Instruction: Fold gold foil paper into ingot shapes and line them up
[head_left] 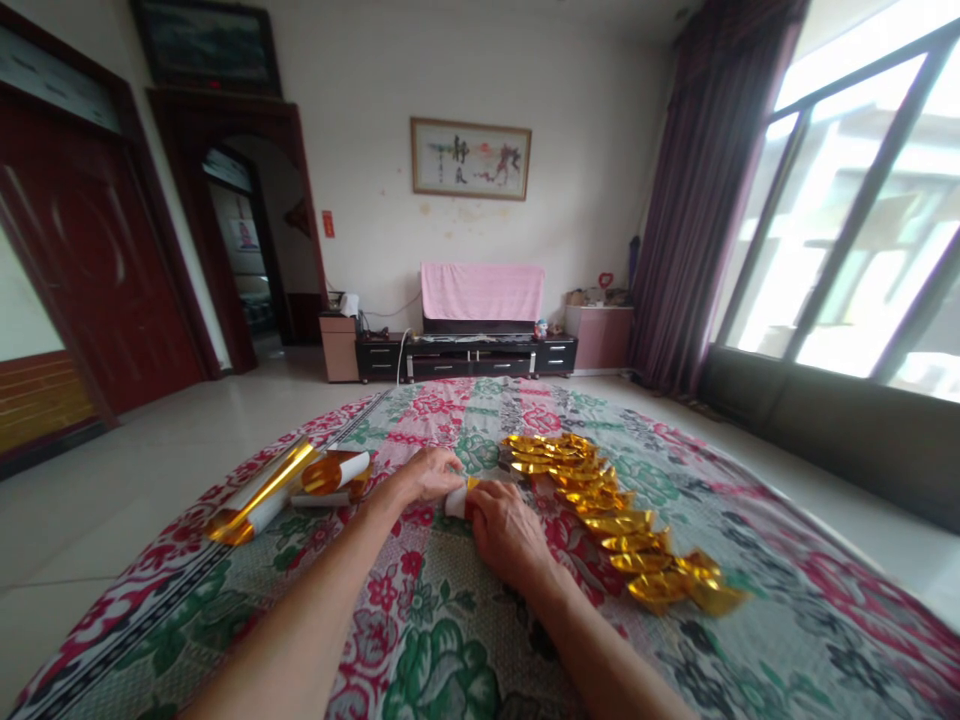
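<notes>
Between my hands, low over the patterned tablecloth [442, 670], is a small folded piece of gold foil paper [456, 503] with its white side showing. My right hand [508, 528] is closed on its right end, fingers curled over it. My left hand [429, 474] is at its upper left, fingers bent and thumb against the paper; the fingertips are partly hidden. To the right of my hands, several gold foil paper ingots [600, 498] lie in a long overlapping row. Loosely curled gold foil sheets [281, 487] with white backs rest to the left.
The cloth covers a round table. Beyond it stand a low black TV cabinet [471, 358] and a screen under a pink cloth [484, 290]. A dark red door [94, 235] is at the left; a purple curtain [686, 200] and a window [847, 230] are at the right.
</notes>
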